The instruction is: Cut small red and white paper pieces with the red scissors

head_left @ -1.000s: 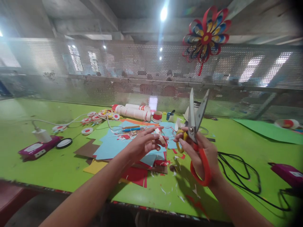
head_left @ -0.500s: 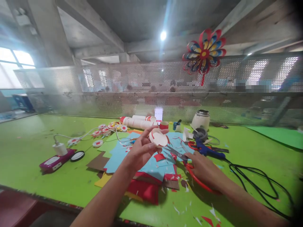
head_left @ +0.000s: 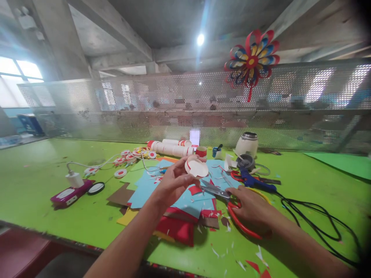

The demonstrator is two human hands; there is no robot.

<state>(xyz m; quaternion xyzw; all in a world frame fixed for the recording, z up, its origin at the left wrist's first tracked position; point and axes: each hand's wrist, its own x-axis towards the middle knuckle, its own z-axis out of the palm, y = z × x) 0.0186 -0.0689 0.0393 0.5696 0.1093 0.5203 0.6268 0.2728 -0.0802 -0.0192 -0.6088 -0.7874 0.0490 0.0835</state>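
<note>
The right hand (head_left: 251, 206) lies low on the green worktop (head_left: 58, 220), fingers curled over the red-handled scissors (head_left: 228, 200), whose blades point away toward the left hand (head_left: 174, 183). That hand, raised just beyond, pinches a white paper disc (head_left: 197, 168) with red trim at its fingertips. Coloured paper sheets (head_left: 179, 204) lie under both; a blue glue gun (head_left: 255, 183) rests farther off.
</note>
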